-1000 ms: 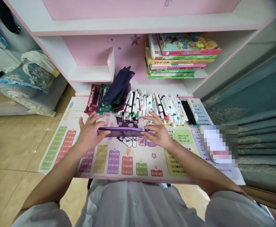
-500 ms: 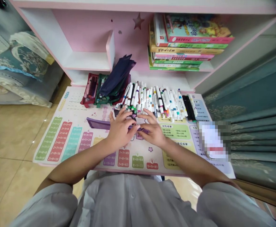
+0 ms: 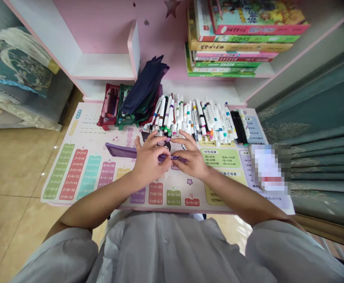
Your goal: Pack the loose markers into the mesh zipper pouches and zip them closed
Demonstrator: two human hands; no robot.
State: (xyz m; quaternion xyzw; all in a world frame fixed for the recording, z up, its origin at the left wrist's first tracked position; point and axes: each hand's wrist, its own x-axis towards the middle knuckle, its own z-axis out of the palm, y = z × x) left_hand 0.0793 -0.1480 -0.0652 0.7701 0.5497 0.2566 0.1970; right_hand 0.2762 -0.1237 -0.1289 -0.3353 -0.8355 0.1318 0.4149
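Room contents: one white-and-pink desk shelf unit (image 3: 101,67), pink back panel (image 3: 101,35) with a small star (image 3: 172,6); one stack of books (image 3: 233,47) on its shelf. Beige tile floor (image 3: 15,169), faint light spots. Left: grey sofa (image 3: 33,94) with teal patterned cushion (image 3: 18,63). Right: teal curtain (image 3: 322,169), pale floral pattern, falling in folds beside a wooden ledge (image 3: 325,225).

Your left hand (image 3: 149,159) and right hand (image 3: 190,156) pinch the purple pencil pouch (image 3: 120,150) on the times-table mat (image 3: 80,173), just below the loose markers (image 3: 192,122).
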